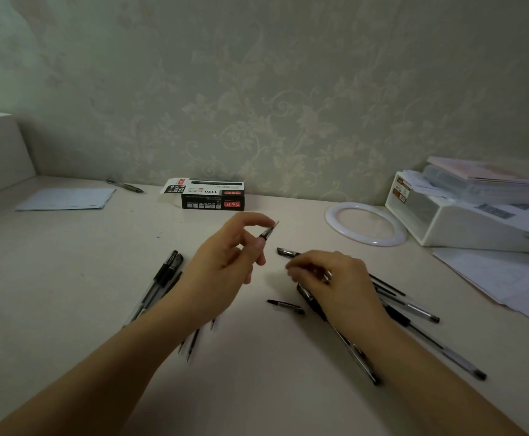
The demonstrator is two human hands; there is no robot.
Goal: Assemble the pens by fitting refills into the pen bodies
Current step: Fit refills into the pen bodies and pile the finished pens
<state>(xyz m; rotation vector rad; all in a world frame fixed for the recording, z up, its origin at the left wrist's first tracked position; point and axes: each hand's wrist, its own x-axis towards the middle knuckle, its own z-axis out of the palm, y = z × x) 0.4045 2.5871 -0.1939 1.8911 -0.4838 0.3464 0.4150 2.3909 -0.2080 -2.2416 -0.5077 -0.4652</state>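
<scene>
My left hand is raised above the table and pinches a short black pen tip section between thumb and fingers. My right hand hovers low over a pile of pen bodies and refills, fingers curled down; what it holds, if anything, is hidden. A black pen cap lies just beyond its fingertips. Another cap lies between my hands. Assembled black pens lie to the left of my left wrist. Thin refills show under my left forearm.
A black pen box stands at the back by the wall. A white ring and a white drawer unit with papers sit at the right. Loose sheets lie near the right edge. A paper and pen lie back left.
</scene>
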